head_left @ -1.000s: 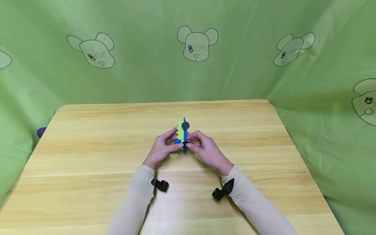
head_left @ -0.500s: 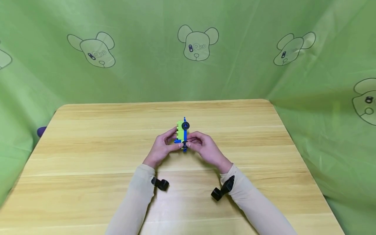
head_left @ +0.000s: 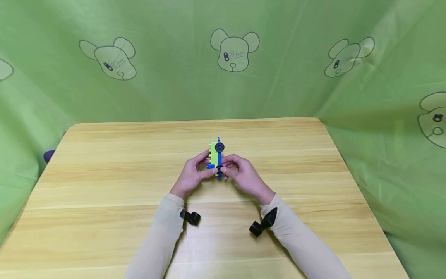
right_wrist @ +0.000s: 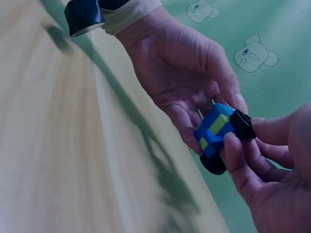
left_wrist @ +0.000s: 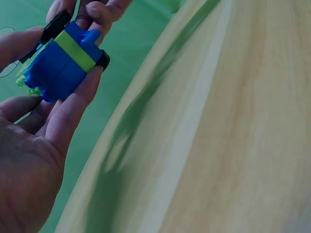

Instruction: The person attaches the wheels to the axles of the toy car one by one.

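Note:
A small toy brick car [head_left: 214, 155] in lime green and blue is held on its side over the table, studs facing left. My left hand [head_left: 189, 174] grips the body, its thumb near the closer black wheel [head_left: 219, 169] and its fingers around the far side. From the right, my right hand [head_left: 245, 176] pinches that wheel between thumb and fingers. In the right wrist view the black wheel [right_wrist: 243, 124] sits at the right thumb's tip, and another wheel [right_wrist: 214, 165] shows below. The left wrist view shows the car's blue end [left_wrist: 56, 73] with a lime stripe.
A wooden table [head_left: 104, 174] lies beneath both hands. Green curtains [head_left: 174, 77] with printed bear heads hang behind it and along the sides. Black wrist cameras [head_left: 190, 217] are strapped over the beige sleeves. Something purple [head_left: 49, 156] shows beyond the left table edge.
The car has shifted very slightly away from the body with both hands. The grips look nearly the same, with the right fingers and wrist shifting only a little.

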`<state>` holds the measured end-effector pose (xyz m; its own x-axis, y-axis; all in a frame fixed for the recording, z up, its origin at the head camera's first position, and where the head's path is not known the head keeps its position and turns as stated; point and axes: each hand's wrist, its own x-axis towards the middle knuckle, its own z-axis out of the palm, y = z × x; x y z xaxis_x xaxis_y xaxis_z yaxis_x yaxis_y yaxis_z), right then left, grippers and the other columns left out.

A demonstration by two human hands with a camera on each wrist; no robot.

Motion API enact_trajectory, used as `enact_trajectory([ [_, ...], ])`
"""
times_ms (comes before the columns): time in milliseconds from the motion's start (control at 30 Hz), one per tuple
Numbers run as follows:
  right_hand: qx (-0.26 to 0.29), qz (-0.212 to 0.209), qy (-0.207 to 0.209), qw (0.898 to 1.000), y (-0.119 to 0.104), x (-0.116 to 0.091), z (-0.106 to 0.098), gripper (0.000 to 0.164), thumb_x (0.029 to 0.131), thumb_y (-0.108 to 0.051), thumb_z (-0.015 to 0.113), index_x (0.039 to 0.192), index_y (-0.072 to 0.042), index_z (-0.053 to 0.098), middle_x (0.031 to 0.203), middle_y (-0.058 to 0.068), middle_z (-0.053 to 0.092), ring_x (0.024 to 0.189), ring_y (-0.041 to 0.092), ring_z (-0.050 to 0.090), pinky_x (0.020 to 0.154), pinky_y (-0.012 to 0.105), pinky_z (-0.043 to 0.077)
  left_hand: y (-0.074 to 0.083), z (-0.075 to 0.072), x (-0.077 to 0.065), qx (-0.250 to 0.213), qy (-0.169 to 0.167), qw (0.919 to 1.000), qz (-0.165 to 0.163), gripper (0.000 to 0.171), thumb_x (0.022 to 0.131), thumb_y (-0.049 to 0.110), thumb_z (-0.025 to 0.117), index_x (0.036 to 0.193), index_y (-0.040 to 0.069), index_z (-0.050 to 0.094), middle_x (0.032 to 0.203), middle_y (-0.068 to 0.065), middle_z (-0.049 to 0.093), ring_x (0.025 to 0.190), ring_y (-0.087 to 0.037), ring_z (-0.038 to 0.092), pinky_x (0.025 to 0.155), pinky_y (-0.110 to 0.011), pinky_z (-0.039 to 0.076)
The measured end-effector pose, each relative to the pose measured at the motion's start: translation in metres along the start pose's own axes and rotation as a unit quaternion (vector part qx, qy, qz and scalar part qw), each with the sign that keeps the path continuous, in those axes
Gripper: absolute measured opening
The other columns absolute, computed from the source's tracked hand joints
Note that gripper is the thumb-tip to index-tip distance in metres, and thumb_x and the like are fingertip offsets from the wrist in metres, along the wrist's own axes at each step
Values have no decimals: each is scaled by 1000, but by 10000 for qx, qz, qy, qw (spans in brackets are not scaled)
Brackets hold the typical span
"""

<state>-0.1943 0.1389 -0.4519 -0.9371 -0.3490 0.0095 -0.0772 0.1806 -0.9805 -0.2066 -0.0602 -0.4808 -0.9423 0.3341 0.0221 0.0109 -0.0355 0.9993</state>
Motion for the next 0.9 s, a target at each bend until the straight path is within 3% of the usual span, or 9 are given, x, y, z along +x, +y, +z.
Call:
enact_trajectory([
  [233, -636, 18, -58, 9980, -3, 0, -5, 23, 95, -7, 65, 115, 3, 59, 104, 13, 62, 97, 26, 60, 87, 38, 53, 3, -2, 0, -142, -67, 9998, -139, 64, 94, 4, 65, 149, -2, 33, 130, -23, 55, 121, -32, 53, 98, -30, 47],
  [400, -809, 28, 1, 9967, -1, 0, -8, 26, 96, -12, 65, 117, 1, 61, 106, 12, 63, 97, 25, 61, 87, 36, 52, 5, -2, 1, -180, -77, 9997, -148, 59, 95, 1, 61, 149, 0, 36, 127, -24, 57, 120, -32, 54, 96, -30, 49],
  [667, -1056, 20, 207, 9942, -3, 1, -16, 27, 97, -10, 62, 119, 5, 60, 108, 15, 64, 101, 32, 60, 89, 40, 52, 4, -6, 1, 176, 196, 9996, -141, 54, 91, 3, 67, 141, 1, 49, 122, -16, 62, 112, -27, 59, 92, -32, 52],
  [900, -1211, -171, 563, 9909, -5, 0, -28, 21, 97, -14, 63, 114, -1, 63, 104, 7, 64, 97, 22, 60, 86, 36, 53, 4, -10, 1, 631, 310, 9975, 85, 48, 89, 4, 70, 135, 4, 58, 124, -12, 63, 112, -26, 58, 99, -36, 46],
])
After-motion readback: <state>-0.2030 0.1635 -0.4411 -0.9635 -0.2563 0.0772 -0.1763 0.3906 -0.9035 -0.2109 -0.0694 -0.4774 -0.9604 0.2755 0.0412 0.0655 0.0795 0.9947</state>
